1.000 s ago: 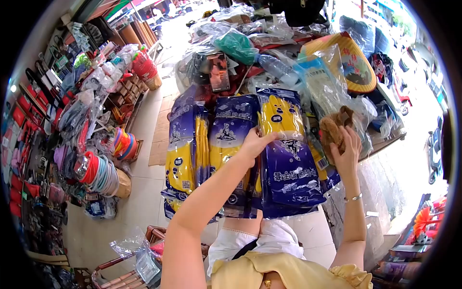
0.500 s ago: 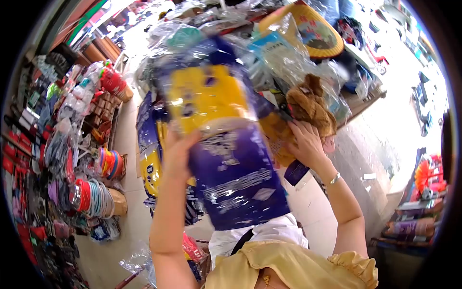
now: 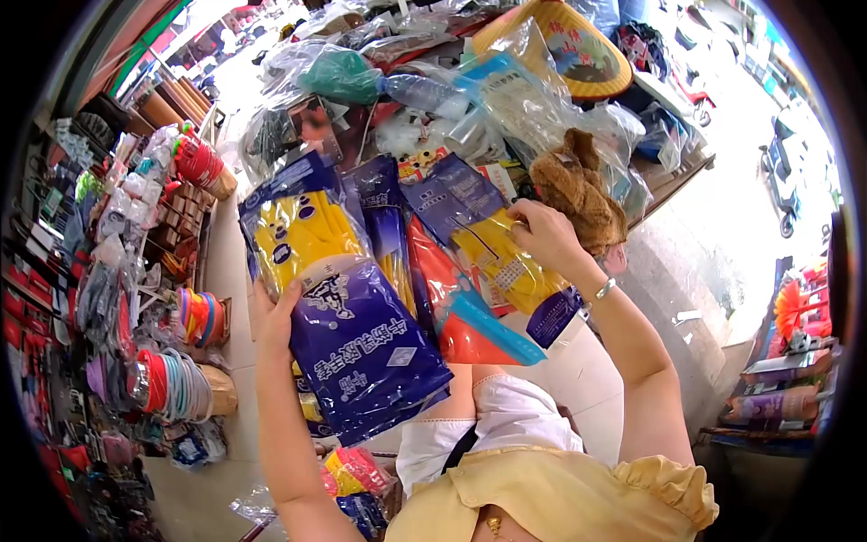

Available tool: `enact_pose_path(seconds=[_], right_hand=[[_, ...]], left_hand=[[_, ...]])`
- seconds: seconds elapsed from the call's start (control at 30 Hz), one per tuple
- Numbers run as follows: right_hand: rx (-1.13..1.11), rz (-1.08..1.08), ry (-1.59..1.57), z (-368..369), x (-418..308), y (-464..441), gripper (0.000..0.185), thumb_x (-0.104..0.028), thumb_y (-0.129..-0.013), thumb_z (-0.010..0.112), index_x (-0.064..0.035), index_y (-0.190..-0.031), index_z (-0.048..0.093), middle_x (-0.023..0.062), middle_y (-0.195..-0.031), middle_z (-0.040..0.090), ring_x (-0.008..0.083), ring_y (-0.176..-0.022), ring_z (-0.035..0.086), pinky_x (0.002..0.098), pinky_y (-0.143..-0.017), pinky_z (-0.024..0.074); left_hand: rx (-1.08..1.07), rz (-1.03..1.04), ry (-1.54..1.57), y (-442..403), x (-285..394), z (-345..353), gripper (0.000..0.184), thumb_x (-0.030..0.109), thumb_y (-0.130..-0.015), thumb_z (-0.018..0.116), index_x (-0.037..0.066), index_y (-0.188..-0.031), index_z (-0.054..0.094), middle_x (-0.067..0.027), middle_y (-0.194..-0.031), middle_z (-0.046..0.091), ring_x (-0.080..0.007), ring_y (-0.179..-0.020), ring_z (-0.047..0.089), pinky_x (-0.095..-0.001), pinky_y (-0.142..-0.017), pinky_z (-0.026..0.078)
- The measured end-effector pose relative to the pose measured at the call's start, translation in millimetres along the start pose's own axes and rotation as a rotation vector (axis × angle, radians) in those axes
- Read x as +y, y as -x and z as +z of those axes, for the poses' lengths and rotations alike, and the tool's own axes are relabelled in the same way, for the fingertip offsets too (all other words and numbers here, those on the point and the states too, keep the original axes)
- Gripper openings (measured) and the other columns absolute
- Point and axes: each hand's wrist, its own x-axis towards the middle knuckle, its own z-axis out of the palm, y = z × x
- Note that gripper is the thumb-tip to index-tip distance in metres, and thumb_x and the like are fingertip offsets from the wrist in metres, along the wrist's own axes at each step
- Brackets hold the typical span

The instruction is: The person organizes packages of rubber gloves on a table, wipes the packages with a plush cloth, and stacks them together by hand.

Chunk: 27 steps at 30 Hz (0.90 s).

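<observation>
My left hand (image 3: 274, 318) grips the left edge of a purple-and-yellow pack of rubber gloves (image 3: 348, 316), thumb on the front. Yellow gloves show through its clear window. My right hand (image 3: 549, 237) has its bent fingers on the upper right edge of a second pack of rubber gloves (image 3: 510, 262), which lies tilted at the table's front. Between them are another purple glove pack (image 3: 384, 217) and a red packet with a blue edge (image 3: 479, 330). Just beyond my right hand sits a brown fuzzy item (image 3: 578, 194).
Clear plastic bags (image 3: 533, 108), a green bundle (image 3: 341, 77) and a yellow woven fan-like item (image 3: 564, 50) crowd the table behind. Shelves of goods line the left, with coiled hose (image 3: 185, 384). Pink-and-yellow packets (image 3: 354, 471) lie low beside my left forearm.
The glove pack in my left hand has moved left and slightly down from the middle, uncovering the red packet and other packs. My right hand has shifted slightly up and left.
</observation>
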Motion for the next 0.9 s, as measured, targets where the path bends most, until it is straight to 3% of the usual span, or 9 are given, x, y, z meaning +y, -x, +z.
enact_pose_path(seconds=[0.17, 0.27, 0.33, 0.4, 0.43, 0.57, 0.63, 0.7, 0.9], right_hand=[[0.092, 0.019, -0.499, -14, 0, -6, 0.036, -0.006, -0.088, 0.055, -0.0039, -0.125, 0.057, 0.0099, -0.111, 0.063, 0.0185, -0.101, 0.062, 0.0314, -0.085, 0.0495], [0.251, -0.067, -1.469, -35, -14, 13, 0.042, 0.003, -0.09, 0.048, 0.0016, -0.132, 0.051, 0.01, -0.116, 0.061, 0.0159, -0.105, 0.059, 0.0271, -0.089, 0.0476], [0.398, 0.106, -1.702, -49, -38, 31, 0.04, -0.002, -0.094, 0.047, 0.0019, -0.133, 0.047, 0.0108, -0.113, 0.06, 0.0179, -0.095, 0.059, 0.0263, -0.087, 0.0483], [0.125, -0.087, -1.867, -36, -5, 40, 0.04, -0.025, -0.093, 0.058, 0.002, -0.121, 0.05, 0.0126, -0.104, 0.056, 0.0165, -0.079, 0.05, 0.0265, -0.071, 0.043], [-0.007, -0.113, -2.273, -31, -19, 53, 0.044, -0.033, -0.091, 0.061, 0.0019, -0.117, 0.051, 0.0114, -0.099, 0.054, 0.0158, -0.075, 0.046, 0.0266, -0.067, 0.04], [-0.06, 0.038, -2.292, -24, -27, 68, 0.049, -0.041, -0.089, 0.064, 0.0012, -0.109, 0.051, 0.0083, -0.09, 0.05, 0.0163, -0.079, 0.046, 0.0282, -0.071, 0.0413], [-0.466, 0.062, -2.456, 15, 12, 57, 0.045, -0.041, -0.089, 0.064, -0.0008, -0.105, 0.05, 0.0072, -0.084, 0.045, 0.0176, -0.079, 0.046, 0.029, -0.074, 0.0435], [-0.47, -0.06, -2.449, 28, 16, 52, 0.041, -0.041, -0.09, 0.061, -0.0026, -0.102, 0.049, 0.0067, -0.082, 0.042, 0.0184, -0.078, 0.045, 0.0311, -0.079, 0.0464], [-0.411, -0.021, -2.543, 17, -19, 65, 0.04, -0.031, -0.093, 0.056, 0.0027, -0.114, 0.052, 0.0078, -0.093, 0.055, 0.0205, -0.083, 0.052, 0.0364, -0.08, 0.0512]], left_hand=[[0.036, 0.209, -0.253, -4, -11, 2, 0.078, 0.016, -0.086, 0.069, -0.002, -0.146, 0.022, -0.0194, -0.13, 0.051, -0.0238, -0.113, 0.056, -0.0314, -0.094, 0.046], [0.044, 0.221, -0.282, 10, 3, 14, 0.079, 0.015, -0.086, 0.068, -0.001, -0.147, 0.019, -0.0207, -0.131, 0.05, -0.0247, -0.116, 0.055, -0.0325, -0.097, 0.044], [0.046, 0.22, -0.298, 25, 18, 23, 0.079, 0.015, -0.086, 0.067, 0.0, -0.147, 0.019, -0.021, -0.13, 0.051, -0.0249, -0.115, 0.055, -0.0328, -0.098, 0.043], [0.03, 0.254, -0.272, 28, 12, 26, 0.078, 0.011, -0.086, 0.065, 0.001, -0.148, 0.018, -0.0214, -0.135, 0.046, -0.026, -0.121, 0.051, -0.0341, -0.103, 0.039], [0.018, 0.253, -0.258, 27, 8, 25, 0.078, 0.011, -0.086, 0.065, 0.001, -0.148, 0.018, -0.0214, -0.135, 0.046, -0.026, -0.121, 0.051, -0.0341, -0.103, 0.039], [0.033, 0.402, -0.427, 29, 0, 20, 0.077, 0.008, -0.084, 0.064, 0.003, -0.149, 0.022, -0.0187, -0.148, 0.031, -0.0277, -0.134, 0.037, -0.0365, -0.111, 0.03], [0.098, 0.429, -0.505, 34, 7, 17, 0.071, 0.014, -0.085, 0.064, 0.004, -0.147, 0.029, -0.0165, -0.145, 0.039, -0.0274, -0.132, 0.04, -0.037, -0.108, 0.032], [0.1, 0.436, -0.538, 41, 13, 11, 0.068, 0.015, -0.086, 0.064, 0.004, -0.145, 0.033, -0.0147, -0.144, 0.041, -0.0262, -0.132, 0.041, -0.0363, -0.106, 0.034], [0.059, 0.428, -0.619, 75, 26, 5, 0.059, 0.023, -0.089, 0.064, 0.006, -0.141, 0.042, -0.0105, -0.143, 0.045, -0.0228, -0.133, 0.04, -0.0357, -0.105, 0.032]])
